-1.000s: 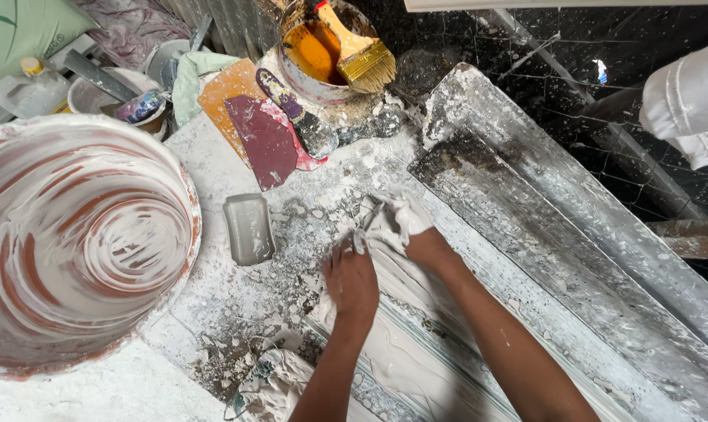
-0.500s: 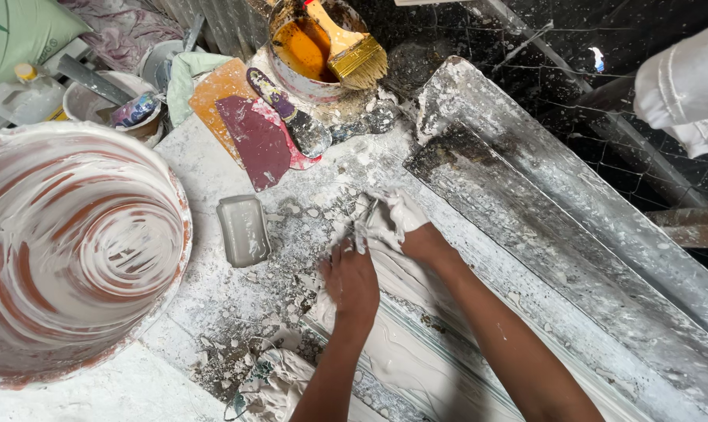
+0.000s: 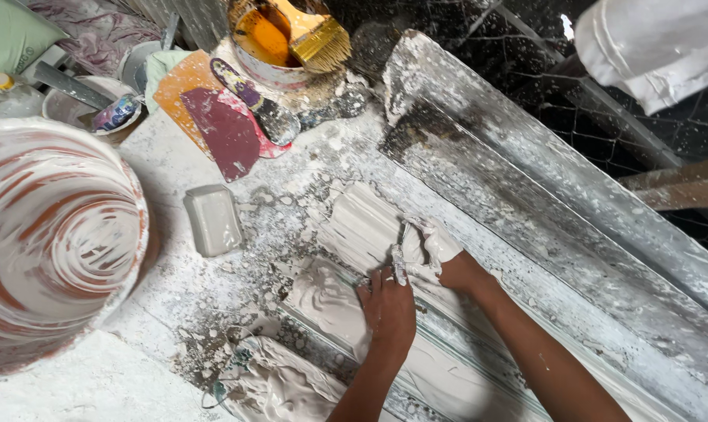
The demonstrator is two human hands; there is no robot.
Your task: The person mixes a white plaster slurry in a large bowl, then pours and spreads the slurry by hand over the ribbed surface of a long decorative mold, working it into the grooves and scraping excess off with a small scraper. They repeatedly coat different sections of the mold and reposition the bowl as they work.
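Both our hands are down in wet plaster. Our left hand (image 3: 387,309) lies flat, palm down and fingers together, pressing on the grey-white plaster spread (image 3: 346,270) over the long ribbed mould (image 3: 447,367) that runs slantwise across the bench; it grips nothing. Our right hand (image 3: 440,262), just beside it and coated in plaster, is bunched around a soggy wad of plaster-soaked fibre (image 3: 416,242), pushing it into the mould's grooves. The two hands nearly touch at the fingertips.

To the left of the hands, a small rectangular plaster-covered block (image 3: 212,219) lies on the dusty bench (image 3: 96,383), and further left stands a big mixing bowl (image 3: 49,234) smeared with white and reddish swirls. Beyond them we see an orange scraper (image 3: 183,94) and a dark red one (image 3: 225,133) overlapping, then a tin of amber liquid (image 3: 264,43) with a broad brush (image 3: 319,35) resting across it. Another long plaster-crusted moulding (image 3: 557,195) lies alongside, on the far side of the mould. Someone's white sleeve (image 3: 658,47) shows at the top right corner.
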